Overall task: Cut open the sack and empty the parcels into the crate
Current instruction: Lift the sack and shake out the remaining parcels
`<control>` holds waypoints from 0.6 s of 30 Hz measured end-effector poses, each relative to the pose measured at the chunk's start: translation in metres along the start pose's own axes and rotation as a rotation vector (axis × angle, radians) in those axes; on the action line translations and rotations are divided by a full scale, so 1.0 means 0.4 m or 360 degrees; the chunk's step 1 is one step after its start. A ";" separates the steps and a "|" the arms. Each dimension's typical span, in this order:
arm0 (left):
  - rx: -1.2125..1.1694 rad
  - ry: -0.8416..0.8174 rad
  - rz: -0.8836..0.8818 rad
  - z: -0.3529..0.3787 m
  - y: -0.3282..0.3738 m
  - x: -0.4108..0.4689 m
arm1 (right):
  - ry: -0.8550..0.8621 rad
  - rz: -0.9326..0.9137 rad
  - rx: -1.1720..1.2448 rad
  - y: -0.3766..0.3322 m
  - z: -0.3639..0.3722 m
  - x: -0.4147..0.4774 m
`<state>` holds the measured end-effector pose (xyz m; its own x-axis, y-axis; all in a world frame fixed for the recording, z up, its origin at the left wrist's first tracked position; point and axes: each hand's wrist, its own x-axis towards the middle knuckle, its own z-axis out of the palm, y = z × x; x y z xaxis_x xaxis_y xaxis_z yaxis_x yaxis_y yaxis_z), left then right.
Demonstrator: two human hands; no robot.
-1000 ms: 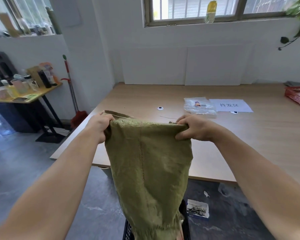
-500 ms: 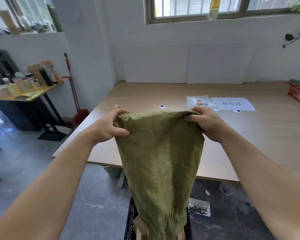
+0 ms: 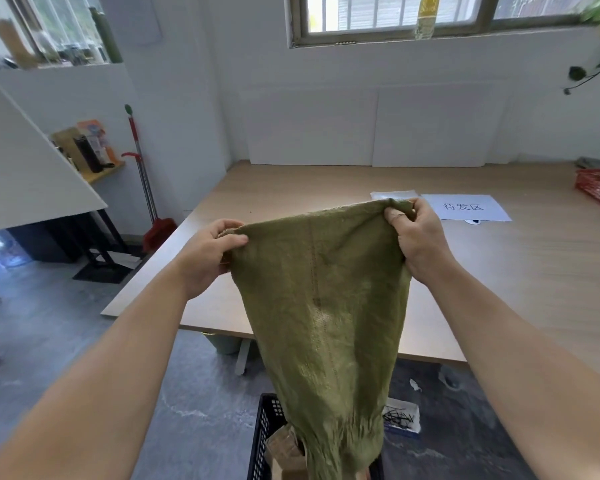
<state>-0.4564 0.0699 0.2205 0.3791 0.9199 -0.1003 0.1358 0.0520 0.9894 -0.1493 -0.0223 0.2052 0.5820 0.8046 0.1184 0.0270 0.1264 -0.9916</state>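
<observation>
I hold the green sack upside down in front of me, one closed corner in each fist. My left hand is curled tight on the left corner, the thumb pressed flat over the weave and the fingers folded behind the bunched edge. My right hand is clenched on the right corner, slightly higher and further out, with the cloth gathered into a knot between thumb and fingers. Between my fists the top edge of the sack is drawn almost taut. The body of it hangs slack and narrows toward the floor, where its frayed open mouth dips into the black crate at my feet. A brown parcel shows in the crate just left of the mouth, touching the cloth. Behind the sack is the wooden table, with a white paper sign lying just beyond my right hand.
</observation>
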 end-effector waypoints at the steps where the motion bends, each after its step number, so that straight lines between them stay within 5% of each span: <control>1: -0.0120 0.0033 -0.0018 -0.001 -0.006 0.002 | 0.0041 -0.0013 -0.0045 -0.002 0.002 0.001; 5: -0.0307 0.0176 -0.0059 0.009 -0.030 0.013 | -0.0013 0.0086 -0.0094 -0.008 0.015 0.000; 10: -0.0405 0.0495 -0.0172 0.014 -0.050 0.034 | -0.0524 0.0063 0.0266 -0.026 -0.006 -0.018; 15: -0.0434 0.0661 -0.0361 -0.005 -0.055 0.052 | -0.0860 -0.0087 0.0005 -0.020 -0.026 -0.034; 18: -0.0529 0.0684 -0.0469 -0.013 -0.050 0.057 | -0.1025 0.0145 -0.0124 -0.003 -0.018 -0.043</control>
<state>-0.4552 0.0919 0.1991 -0.0428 0.9192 -0.3915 -0.1401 0.3825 0.9133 -0.1535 -0.0402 0.2040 -0.0179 0.9997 0.0169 0.0733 0.0182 -0.9971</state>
